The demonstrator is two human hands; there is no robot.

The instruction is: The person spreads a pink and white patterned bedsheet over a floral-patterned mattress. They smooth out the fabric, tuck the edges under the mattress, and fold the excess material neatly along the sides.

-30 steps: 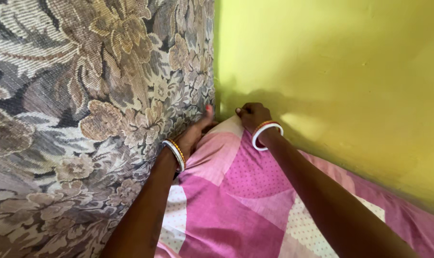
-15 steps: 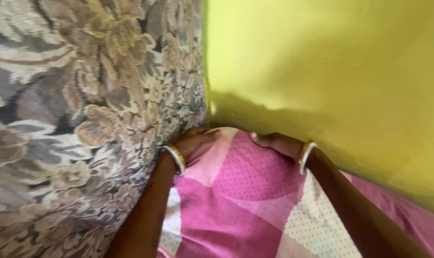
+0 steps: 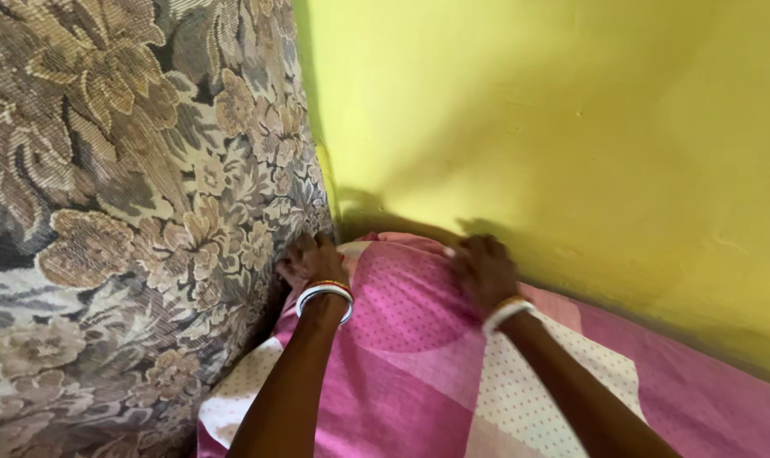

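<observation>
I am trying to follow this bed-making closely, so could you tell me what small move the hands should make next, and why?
Probably push the pink sheet deeper into the corner with the left hand. That hand is at the gap beside the floral mattress, the right hand presses the sheet near the yellow wall, and the corner looks rumpled.

Tight corner between floral mattress point(image 3: 130, 220) and yellow wall point(image 3: 571, 144).

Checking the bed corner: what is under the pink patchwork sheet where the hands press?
Nothing shows. The sheet covers it fully; left hand meets the floral mattress, right hand lies flat on top.
</observation>
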